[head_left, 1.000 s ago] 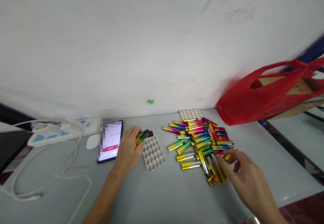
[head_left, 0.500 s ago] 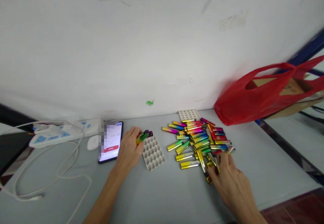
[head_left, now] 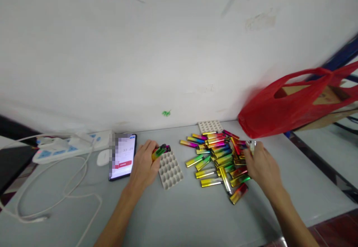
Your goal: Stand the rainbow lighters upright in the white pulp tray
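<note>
My left hand (head_left: 144, 165) is closed around a green and yellow metallic lighter (head_left: 157, 153), tilted over the far left corner of a pale grey tray (head_left: 171, 172) with rows of round pockets. Beside that lighter, a dark purple lighter top (head_left: 167, 148) shows at the tray's far edge; whether it stands in a pocket or is held is hidden. At the right side of a loose pile of shiny gradient lighters (head_left: 223, 160), my right hand (head_left: 264, 167) pinches a silvery lighter (head_left: 252, 147), its end poking up past the fingers. Part of the pile is covered by that hand.
A second pocketed tray (head_left: 209, 126) lies against the wall behind the pile. To the left are a phone (head_left: 124, 161), a white mouse-like object (head_left: 103, 157), a power strip (head_left: 75, 148) and loose white cables (head_left: 81, 181). A red bag (head_left: 279, 109) with cardboard stands at right.
My right hand has moved up and right from the pile's near end and now grips a silvery lighter. Red and green lighters it covered are exposed. My left hand has stayed nearly still.
</note>
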Demonstrator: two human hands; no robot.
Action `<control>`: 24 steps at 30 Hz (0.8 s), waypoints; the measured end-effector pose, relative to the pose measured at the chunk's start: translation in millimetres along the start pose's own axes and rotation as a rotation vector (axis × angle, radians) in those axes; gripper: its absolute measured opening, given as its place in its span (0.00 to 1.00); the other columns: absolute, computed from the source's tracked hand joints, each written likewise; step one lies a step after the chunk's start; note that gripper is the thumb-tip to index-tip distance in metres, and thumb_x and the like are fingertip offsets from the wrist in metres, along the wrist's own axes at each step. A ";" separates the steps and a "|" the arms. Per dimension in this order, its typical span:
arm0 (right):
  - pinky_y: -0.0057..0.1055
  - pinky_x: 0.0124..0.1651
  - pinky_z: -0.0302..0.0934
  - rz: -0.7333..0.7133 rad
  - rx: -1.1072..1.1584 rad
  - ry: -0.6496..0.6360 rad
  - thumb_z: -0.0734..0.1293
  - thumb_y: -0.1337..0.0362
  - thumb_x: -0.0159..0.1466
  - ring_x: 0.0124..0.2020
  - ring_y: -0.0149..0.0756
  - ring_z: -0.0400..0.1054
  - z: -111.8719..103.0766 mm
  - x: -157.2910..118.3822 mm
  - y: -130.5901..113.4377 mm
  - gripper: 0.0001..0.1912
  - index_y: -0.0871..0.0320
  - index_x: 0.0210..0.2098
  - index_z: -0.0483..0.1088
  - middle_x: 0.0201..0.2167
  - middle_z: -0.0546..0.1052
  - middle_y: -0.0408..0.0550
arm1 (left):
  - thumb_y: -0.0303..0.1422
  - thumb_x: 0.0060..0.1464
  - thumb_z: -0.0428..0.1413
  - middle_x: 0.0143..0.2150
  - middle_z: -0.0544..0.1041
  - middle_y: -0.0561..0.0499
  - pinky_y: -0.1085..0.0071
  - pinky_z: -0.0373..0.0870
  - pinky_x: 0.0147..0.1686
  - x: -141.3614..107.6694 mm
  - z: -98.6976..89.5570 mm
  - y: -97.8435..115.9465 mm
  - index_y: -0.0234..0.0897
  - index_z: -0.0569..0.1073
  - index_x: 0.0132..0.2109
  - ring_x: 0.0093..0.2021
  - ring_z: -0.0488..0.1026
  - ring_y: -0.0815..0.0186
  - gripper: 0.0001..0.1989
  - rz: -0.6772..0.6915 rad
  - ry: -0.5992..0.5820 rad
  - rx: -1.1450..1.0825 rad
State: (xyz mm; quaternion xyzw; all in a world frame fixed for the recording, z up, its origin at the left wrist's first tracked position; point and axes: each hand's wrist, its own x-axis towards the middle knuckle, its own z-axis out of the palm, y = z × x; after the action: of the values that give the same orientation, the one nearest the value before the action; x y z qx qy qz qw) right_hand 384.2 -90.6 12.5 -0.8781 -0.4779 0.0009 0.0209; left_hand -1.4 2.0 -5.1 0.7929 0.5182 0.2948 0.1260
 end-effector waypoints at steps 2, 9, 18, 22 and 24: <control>0.42 0.43 0.66 0.017 -0.007 -0.001 0.54 0.54 0.81 0.47 0.58 0.81 2.1 15.1 -4.2 0.19 0.63 0.57 0.66 0.48 0.81 0.65 | 0.25 0.59 0.52 0.39 0.72 0.47 0.58 0.63 0.40 0.0 -0.1 -0.1 0.44 0.63 0.38 0.41 0.69 0.50 0.07 -0.001 -0.001 -0.001; 0.50 0.49 0.70 -0.008 0.007 0.010 0.56 0.47 0.80 0.55 0.66 0.77 4.1 19.5 -7.0 0.25 0.60 0.59 0.72 0.49 0.78 0.65 | 0.24 0.58 0.52 0.39 0.71 0.48 0.58 0.63 0.40 -0.3 -0.5 -0.4 0.44 0.61 0.38 0.41 0.69 0.51 0.09 -0.015 -0.007 -0.003; 0.48 0.47 0.69 0.005 0.108 0.036 0.57 0.47 0.79 0.47 0.59 0.79 -2.8 13.1 -0.3 0.26 0.59 0.59 0.75 0.49 0.77 0.63 | 0.24 0.59 0.52 0.40 0.72 0.48 0.59 0.63 0.40 -0.3 1.6 -0.3 0.44 0.61 0.38 0.42 0.69 0.51 0.09 -0.012 -0.026 -0.004; 0.42 0.42 0.66 -0.056 0.304 0.157 0.61 0.49 0.77 0.39 0.50 0.77 -9.6 -0.2 17.2 0.21 0.57 0.53 0.76 0.43 0.80 0.56 | 0.25 0.60 0.52 0.40 0.72 0.48 0.58 0.63 0.41 0.2 2.3 -1.2 0.44 0.62 0.38 0.42 0.70 0.51 0.08 -0.016 -0.028 -0.002; 0.38 0.38 0.65 -0.170 0.468 0.116 0.63 0.50 0.76 0.33 0.44 0.74 -13.0 -17.1 28.5 0.18 0.55 0.51 0.77 0.38 0.80 0.50 | 0.26 0.59 0.52 0.40 0.72 0.47 0.58 0.63 0.41 0.4 2.3 -2.0 0.44 0.63 0.39 0.42 0.70 0.50 0.07 -0.017 -0.031 -0.004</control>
State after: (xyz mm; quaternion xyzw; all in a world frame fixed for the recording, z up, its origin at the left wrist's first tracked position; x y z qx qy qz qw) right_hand 399.2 -120.9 24.1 -0.8046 -0.5348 0.0595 0.2511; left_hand -1.4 3.5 -7.8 0.7926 0.5224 0.2825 0.1382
